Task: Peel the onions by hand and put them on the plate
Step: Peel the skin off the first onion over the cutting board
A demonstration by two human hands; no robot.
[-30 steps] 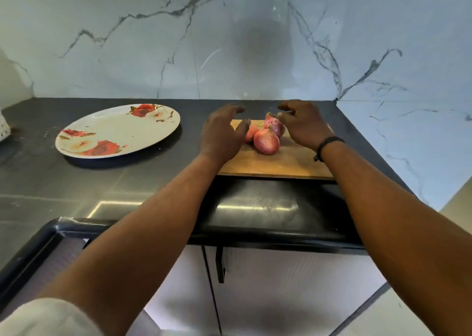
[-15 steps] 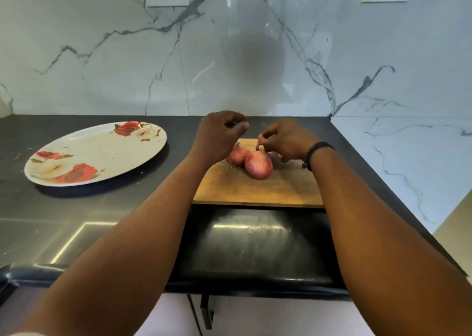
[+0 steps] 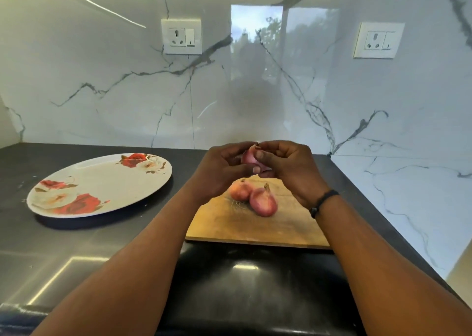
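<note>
head view shows your two hands raised above the wooden cutting board point(image 3: 258, 227), meeting around one pinkish-red onion point(image 3: 249, 156). your left hand point(image 3: 219, 172) cups that held onion from the left, its fingers point(image 3: 236, 148) curled round the bulb. your right hand point(image 3: 288, 168) closes on it from the right, with the thumb point(image 3: 260, 154) pressed against the skin and the forefinger hooked over the pointed tip. so both sets of fingers are gripping the same onion, which is held clear of the board, up in front of the marble wall point(image 3: 115, 93). its skin looks to be on; whether any has come loose under your fingers cannot be told.

below your hands, two more onions lie on the board, touching each other: a paler orange onion point(image 3: 239, 191) on the left and a darker red onion point(image 3: 263, 201) just to its right, both unpeeled, stems pointing up and away from you. a few thin root strands lie on the board beside them.

your flowered plate point(image 3: 102, 182) sits on the dark tabletop point(image 3: 76, 238) well to the left of the board, with no onion on it. you wear a black band point(image 3: 323, 202) on the right wrist. two white wall sockets point(image 3: 181, 37) are set in the marble, one above the plate side and one far right.
</note>
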